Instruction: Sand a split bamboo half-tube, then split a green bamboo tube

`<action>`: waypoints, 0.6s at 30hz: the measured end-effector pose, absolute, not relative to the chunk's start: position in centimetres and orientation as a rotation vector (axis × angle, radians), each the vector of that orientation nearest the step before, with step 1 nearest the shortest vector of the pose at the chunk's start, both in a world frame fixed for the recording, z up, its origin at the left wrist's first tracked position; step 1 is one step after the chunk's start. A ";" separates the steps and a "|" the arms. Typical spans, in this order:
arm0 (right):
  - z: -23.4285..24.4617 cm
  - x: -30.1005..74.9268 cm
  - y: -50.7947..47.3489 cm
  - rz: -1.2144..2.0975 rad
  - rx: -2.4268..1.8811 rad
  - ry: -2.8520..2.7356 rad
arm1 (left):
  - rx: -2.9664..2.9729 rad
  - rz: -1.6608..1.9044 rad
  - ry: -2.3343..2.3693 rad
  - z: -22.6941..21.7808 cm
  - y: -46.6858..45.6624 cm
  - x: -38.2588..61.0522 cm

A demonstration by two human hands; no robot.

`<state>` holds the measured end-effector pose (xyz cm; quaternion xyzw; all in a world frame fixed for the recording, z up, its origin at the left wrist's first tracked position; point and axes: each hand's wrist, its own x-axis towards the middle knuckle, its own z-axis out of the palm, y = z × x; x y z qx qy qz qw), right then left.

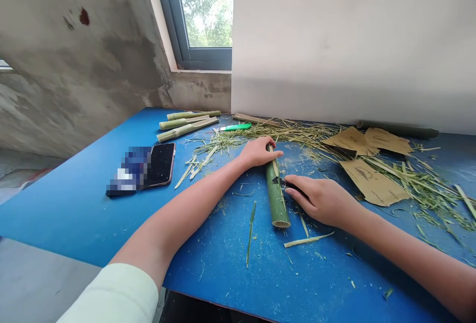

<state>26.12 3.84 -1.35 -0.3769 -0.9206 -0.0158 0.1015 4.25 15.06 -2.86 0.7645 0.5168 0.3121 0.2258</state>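
A green bamboo tube [277, 203] lies on the blue table, its open cut end toward me. My left hand [260, 151] is closed round its far end. Part of the tube's upper side is pared down to pale wood. In my right hand [316, 196] is a knife [279, 181] with a dark blade, its tip against the tube's right side. The knife's handle is mostly hidden in my fingers. Thin bamboo slivers [308, 240] lie beside the tube's near end.
Several carved bamboo pieces [188, 129] and a green utility knife [236, 127] lie at the back left, near a phone [160, 164]. Shavings [297, 134] are heaped along the wall. Sandpaper sheets [375, 184] and a dark bamboo tube [397, 129] lie to the right.
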 end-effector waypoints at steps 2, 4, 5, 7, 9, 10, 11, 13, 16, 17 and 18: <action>-1.2 25.8 3.7 -0.052 -1.118 -2.730 | 2.086 0.869 1.440 -2.7 14.6 4.2; -1.0 25.4 3.7 -0.036 -1.120 -2.745 | 2.056 0.907 1.462 -2.6 14.3 4.2; -0.8 25.1 3.7 -0.028 -1.125 -2.750 | 2.044 0.927 1.472 -2.6 14.3 4.2; -0.6 24.6 3.8 -0.022 -1.149 -2.756 | 2.025 0.965 1.488 -2.5 14.3 4.2; -0.4 24.2 4.0 -0.029 -1.175 -2.750 | 2.012 0.992 1.505 -2.5 14.6 4.3; -0.4 24.0 4.0 -0.034 -1.184 -2.743 | 2.011 0.996 1.508 -2.5 14.7 4.3; -0.4 23.9 4.0 -0.038 -1.189 -2.736 | 2.017 0.993 1.503 -2.5 14.8 4.3; -0.4 23.9 4.0 -0.051 -1.192 -2.720 | 2.053 0.969 1.468 -2.5 14.8 4.2; -0.5 23.9 3.9 -0.089 -1.201 -2.703 | 2.123 0.913 1.411 -2.6 14.5 3.9; -0.6 23.9 3.8 -0.099 -1.201 -2.700 | 2.139 0.898 1.406 -2.6 14.3 3.9; -0.6 23.9 3.8 -0.103 -1.198 -2.697 | 2.149 0.887 1.408 -2.7 14.2 3.8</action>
